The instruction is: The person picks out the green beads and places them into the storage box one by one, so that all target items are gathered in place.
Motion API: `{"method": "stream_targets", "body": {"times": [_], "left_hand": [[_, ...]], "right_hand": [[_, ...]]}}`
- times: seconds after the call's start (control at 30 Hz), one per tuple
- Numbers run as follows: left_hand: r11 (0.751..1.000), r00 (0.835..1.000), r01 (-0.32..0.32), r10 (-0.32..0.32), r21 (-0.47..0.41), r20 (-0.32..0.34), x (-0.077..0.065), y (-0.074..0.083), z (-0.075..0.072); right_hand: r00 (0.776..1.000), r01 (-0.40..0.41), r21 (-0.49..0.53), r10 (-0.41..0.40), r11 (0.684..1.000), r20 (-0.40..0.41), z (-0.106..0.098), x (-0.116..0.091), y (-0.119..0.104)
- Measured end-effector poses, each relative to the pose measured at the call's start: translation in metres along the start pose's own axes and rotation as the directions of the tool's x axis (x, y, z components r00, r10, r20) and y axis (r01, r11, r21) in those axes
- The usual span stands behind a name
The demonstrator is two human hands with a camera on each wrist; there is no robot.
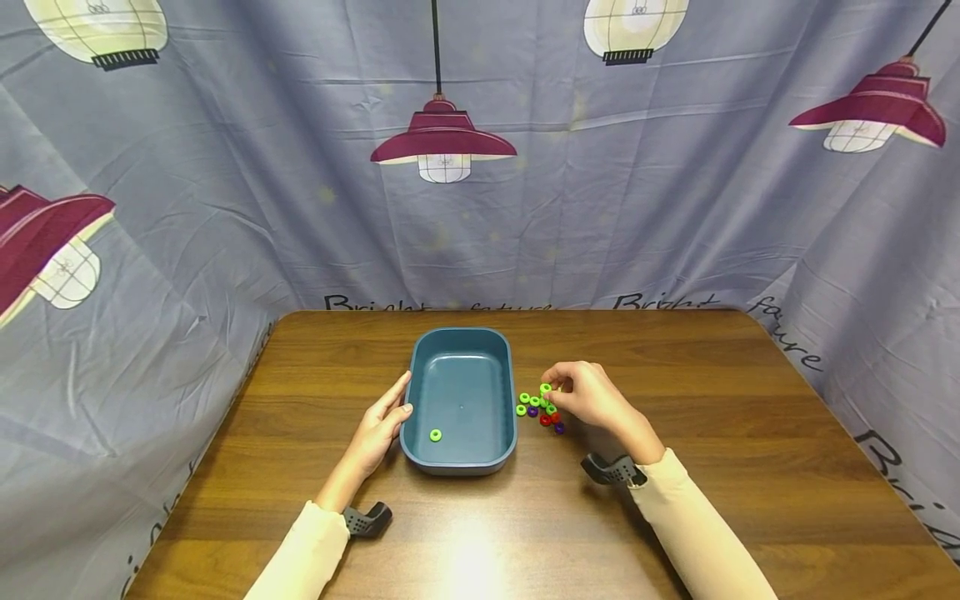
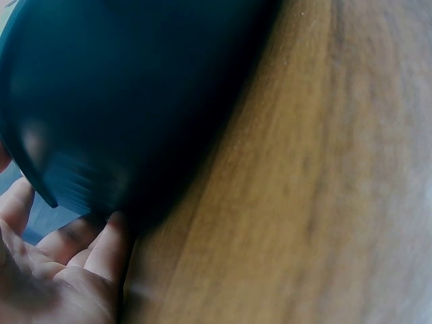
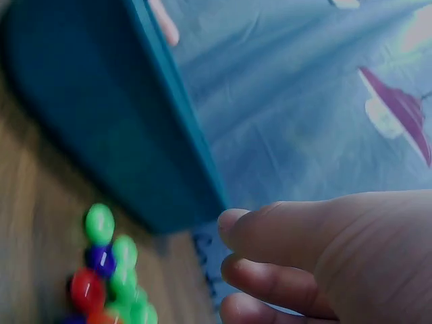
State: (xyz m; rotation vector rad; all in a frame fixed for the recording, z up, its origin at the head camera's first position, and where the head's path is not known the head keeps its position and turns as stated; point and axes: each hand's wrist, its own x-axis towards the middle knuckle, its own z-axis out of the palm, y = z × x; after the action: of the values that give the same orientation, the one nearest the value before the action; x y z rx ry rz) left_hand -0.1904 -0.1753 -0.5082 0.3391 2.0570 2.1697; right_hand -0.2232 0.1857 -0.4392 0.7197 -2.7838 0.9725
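A blue-grey plastic bin point(image 1: 461, 460) stands upright on the table with one green ring point(image 1: 436, 435) inside, near its front left corner. My left hand point(image 1: 378, 429) rests at the bin's left side, fingers fairly straight along the outer wall and thumb at the rim. Fingers point(image 2: 111, 246) touch the lower wall in the left wrist view. Right of the bin, my right hand point(image 1: 588, 396) pinches a green ring point(image 1: 545, 388) between thumb and fingertips, just over a small pile of green, red and purple rings point(image 1: 532, 412). In the right wrist view, the thumb point(image 3: 270, 229) hides the pinched ring.
The brown wooden table point(image 1: 712, 383) extends on both sides of the bin. A grey-blue curtain point(image 1: 555, 225) printed with lamps and lettering hangs behind it. Each wrist carries a black strap mount point(image 1: 367, 520).
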Motion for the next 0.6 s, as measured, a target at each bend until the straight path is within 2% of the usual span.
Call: {"method": "stream_targets", "body": {"times": [0.33,0.6], "left_hand": [[1.0,1.0,-0.002,0.002,-0.008,-0.002,0.001,-0.003,0.0],[1.0,1.0,-0.002,0.002,-0.006,0.0,0.001,-0.001,0.0]], "right_hand": [[0.997,0.048,0.054,-0.05,0.997,0.055,0.012,0.024,-0.041],[0.987,0.116,0.063,-0.122,0.991,0.1,0.034,0.037,-0.065]]}}
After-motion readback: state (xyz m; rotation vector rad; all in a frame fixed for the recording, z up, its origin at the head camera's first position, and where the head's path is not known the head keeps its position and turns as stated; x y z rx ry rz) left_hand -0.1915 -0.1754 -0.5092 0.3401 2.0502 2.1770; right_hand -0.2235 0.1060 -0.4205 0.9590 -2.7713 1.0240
